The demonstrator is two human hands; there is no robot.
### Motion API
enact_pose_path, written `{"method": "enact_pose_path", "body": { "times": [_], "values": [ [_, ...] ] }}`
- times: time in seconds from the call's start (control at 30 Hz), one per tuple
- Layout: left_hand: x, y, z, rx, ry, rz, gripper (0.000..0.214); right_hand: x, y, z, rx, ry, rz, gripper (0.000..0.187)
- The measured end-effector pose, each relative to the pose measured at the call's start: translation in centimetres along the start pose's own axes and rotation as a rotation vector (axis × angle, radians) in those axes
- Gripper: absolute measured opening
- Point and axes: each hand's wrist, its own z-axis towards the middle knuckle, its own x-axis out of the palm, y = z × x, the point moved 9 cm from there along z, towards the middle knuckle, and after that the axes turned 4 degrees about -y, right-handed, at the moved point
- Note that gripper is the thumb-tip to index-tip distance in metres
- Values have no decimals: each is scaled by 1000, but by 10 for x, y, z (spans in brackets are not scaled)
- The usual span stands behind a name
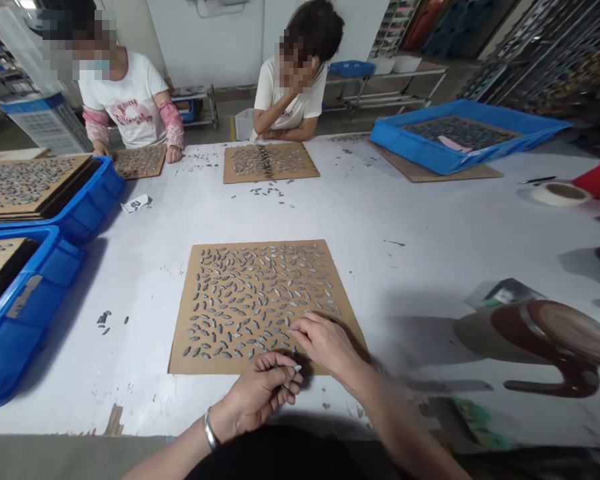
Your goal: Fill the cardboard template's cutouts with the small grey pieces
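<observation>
Your left forearm, with a silver bracelet (210, 430) at the wrist, slants up and to the right from the bottom edge. Your left hand (265, 387) is half turned up in front of the board's near edge, fingers curled inward, with the thumb and fingers pinching a small grey piece (297, 369) at their tips. Your right forearm slants up and to the left from the lower right. Your right hand (327, 343) is back up over the near right part of the board, fingers bent and the tips drawn close together; you cannot tell from here whether they grip a piece.

Well to the left of your hands, blue trays (55, 300) stand on the table (145, 267), and a few loose pieces (103, 319) lie between them and the cardboard board (180, 357). The board lies flat just beyond your left hand and under your right, with grey pieces (225, 355) spread in rough rows mostly to the left of and beyond your right fingertips. Well to the right stands a brown mug (510, 330).
</observation>
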Motion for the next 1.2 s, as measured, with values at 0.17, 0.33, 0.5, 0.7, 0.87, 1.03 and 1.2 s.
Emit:
{"method": "enact_pose_path", "body": {
  "times": [0.17, 0.33, 0.5, 0.7, 0.87, 1.03, 1.2],
  "values": [
    [1, -3, -1, 33, 0, 13, 46, -29, -3, -23, 12, -99, 257, 21],
    [6, -5, 0, 87, 10, 50, 42, -27, 24, -56, -25, -49, 514, 17],
    [4, -4, 1, 98, -2, 73, 43, -21, 26, -67, 36, -121, 587, 15],
    [2, -6, 1, 110, -17, -10, 46, -27, 3, -44, 57, -203, 494, 15],
    [-1, -2, 3, 51, 0, -41, 48, -23, -30, -14, 126, -439, 244, 14],
    [-3, 0, 6, 31, 38, -14, 43, -2, -30, -2, 108, -394, 63, 15],
    [-3, -3, 6, 39, 25, -18, 43, -5, -32, -4, 129, -377, 40, 16]
  ]
}}
